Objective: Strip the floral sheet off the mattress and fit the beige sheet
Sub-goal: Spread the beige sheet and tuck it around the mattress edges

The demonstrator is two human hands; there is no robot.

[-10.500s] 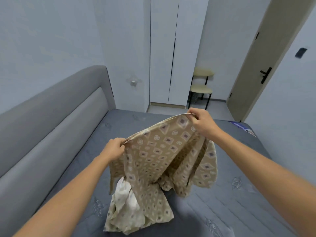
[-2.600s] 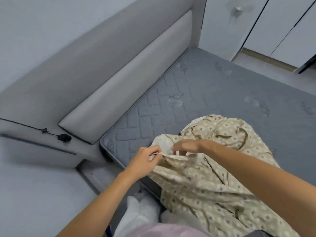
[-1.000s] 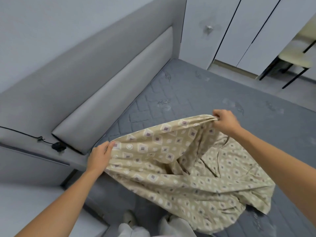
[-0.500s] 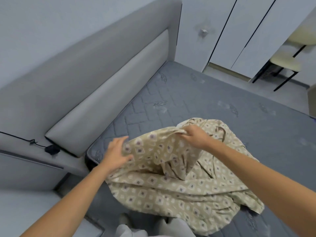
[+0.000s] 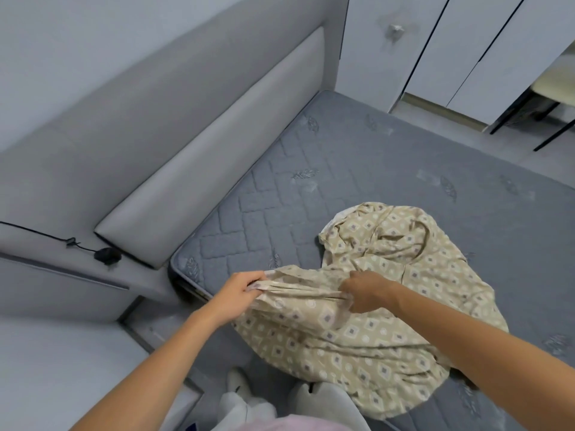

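Since half a second ago, both hands have moved to one gathered edge of the beige sheet [image 5: 357, 331], stretching it between them.
Mattress [image 5: 357, 157] is bare; its right side is cut off by the frame. Sheet lies crumpled on its near corner, beside the headboard [image 5: 202, 150]. Left hand [image 5: 239, 292] and right hand [image 5: 365, 290], apart, each grip the bunched hem; fingertips are buried in folds. Black cable [image 5: 77, 244] crosses the ledge.

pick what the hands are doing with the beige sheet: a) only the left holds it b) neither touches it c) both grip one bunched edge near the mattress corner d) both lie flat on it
c: the left hand and right hand each grip the sheet's gathered edge, near the mattress corner.
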